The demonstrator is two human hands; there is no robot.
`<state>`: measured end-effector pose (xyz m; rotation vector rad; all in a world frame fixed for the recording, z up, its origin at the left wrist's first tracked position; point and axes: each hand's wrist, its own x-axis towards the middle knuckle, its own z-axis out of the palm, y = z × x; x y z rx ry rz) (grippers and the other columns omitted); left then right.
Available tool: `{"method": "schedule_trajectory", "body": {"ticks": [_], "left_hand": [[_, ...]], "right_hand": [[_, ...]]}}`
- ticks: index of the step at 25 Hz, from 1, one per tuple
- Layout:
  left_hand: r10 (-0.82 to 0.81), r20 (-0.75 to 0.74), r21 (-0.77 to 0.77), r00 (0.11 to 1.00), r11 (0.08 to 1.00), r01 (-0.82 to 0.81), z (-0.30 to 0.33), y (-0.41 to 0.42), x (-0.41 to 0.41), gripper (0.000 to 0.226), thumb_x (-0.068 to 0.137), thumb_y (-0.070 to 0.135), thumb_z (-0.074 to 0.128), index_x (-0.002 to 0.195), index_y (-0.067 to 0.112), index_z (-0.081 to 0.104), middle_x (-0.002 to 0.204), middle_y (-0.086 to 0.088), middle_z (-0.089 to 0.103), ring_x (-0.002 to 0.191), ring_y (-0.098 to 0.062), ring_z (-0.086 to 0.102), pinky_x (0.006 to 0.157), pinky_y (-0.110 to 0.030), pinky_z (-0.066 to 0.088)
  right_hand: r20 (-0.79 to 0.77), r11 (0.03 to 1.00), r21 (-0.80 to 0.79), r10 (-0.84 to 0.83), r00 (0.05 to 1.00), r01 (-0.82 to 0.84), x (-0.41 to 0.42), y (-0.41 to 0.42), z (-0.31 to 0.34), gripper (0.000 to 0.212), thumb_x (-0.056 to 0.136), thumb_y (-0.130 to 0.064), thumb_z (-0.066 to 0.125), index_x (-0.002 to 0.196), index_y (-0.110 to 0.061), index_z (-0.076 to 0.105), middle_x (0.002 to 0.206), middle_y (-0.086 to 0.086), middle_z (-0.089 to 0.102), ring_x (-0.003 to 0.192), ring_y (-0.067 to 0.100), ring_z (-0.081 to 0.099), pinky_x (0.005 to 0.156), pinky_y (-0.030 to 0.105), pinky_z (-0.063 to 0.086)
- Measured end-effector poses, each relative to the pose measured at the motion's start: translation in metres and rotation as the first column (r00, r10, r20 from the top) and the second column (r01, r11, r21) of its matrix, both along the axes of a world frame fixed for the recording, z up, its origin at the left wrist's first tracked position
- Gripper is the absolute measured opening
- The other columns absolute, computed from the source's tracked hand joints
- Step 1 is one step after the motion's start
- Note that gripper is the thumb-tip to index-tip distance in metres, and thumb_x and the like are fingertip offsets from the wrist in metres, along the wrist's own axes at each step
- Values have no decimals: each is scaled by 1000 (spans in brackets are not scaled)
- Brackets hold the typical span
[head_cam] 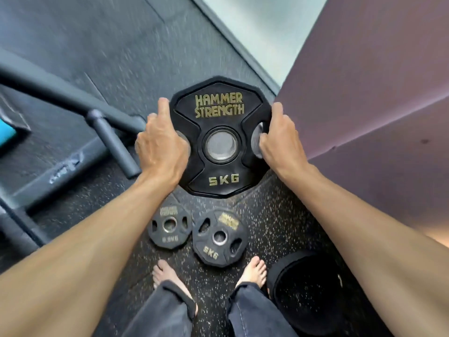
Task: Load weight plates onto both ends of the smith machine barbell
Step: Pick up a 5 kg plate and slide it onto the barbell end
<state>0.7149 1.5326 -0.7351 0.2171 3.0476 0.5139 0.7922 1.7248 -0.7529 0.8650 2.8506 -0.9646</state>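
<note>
closest to us we see two bare feet (170,276) on the speckled floor (279,227), with dark trouser legs (167,312) over them. a black round tub (308,293) sits just beside the right foot. a little past the toes two small plates lie flat on the floor, touching each other: the floor 5kg plate (220,237) on the right and a smaller plate (170,224) on the left, whose number is too blurry to read.

above those, up in the air, we hold the big 5kg plate (220,137) with both hands. it faces us, with gold words "hammer strength" on top and "5kg" at the bottom. the left hand (160,147) has its grip tight on the left edge, thumb pointing up along the rim. the right hand (279,139) has its grip tight on the right edge, fingers curled into the side hole.

farther off on the left is a dark metal frame (60,93) with a short peg (114,144) sticking out. on the right stands a purple wall (376,93).
</note>
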Motion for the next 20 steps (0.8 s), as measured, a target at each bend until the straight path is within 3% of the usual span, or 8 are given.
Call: {"method": "schedule_trajectory", "body": {"ticks": [5,11,14,17,20], "left_hand": [[44,-158,126,986,992,-24,186,7,-38,43,83,-2,45,124,11,43,100,-20,59,90,-51,56,72,-45,32],[68,-383,229,921,973,24,408,8,-45,43,87,3,49,128,13,46,106,-20,65,99,-48,59,81,-49,42],[105,-547,307,830,948,82,507,3,-34,44,90,4,51,133,14,47,107,-19,66,100,-47,61,81,-49,42],[143,-716,374,684,905,203,596,-12,-21,46,89,-1,50,132,14,49,106,-14,66,100,-43,61,76,-43,40],[161,-773,457,614,812,363,675,-38,-7,63,82,-7,49,139,20,48,115,-5,68,108,-33,64,86,-48,52]], "right_hand": [[-319,997,53,-38,947,58,-36,5,183,34,88,4,42,120,-8,45,95,19,54,80,40,53,73,52,48],[-642,988,123,9,766,91,-45,9,395,49,97,-4,47,144,-15,45,97,16,58,80,30,56,73,41,48],[-785,973,176,45,617,152,-44,6,497,47,96,1,51,142,-10,49,89,15,60,70,24,54,66,31,46],[-867,962,208,97,490,178,-39,-4,591,49,94,3,50,141,-12,48,85,16,60,67,27,57,65,31,47],[-917,963,228,163,365,144,-28,-22,674,51,96,-3,48,146,-13,45,89,16,63,71,26,61,67,27,46]]}}
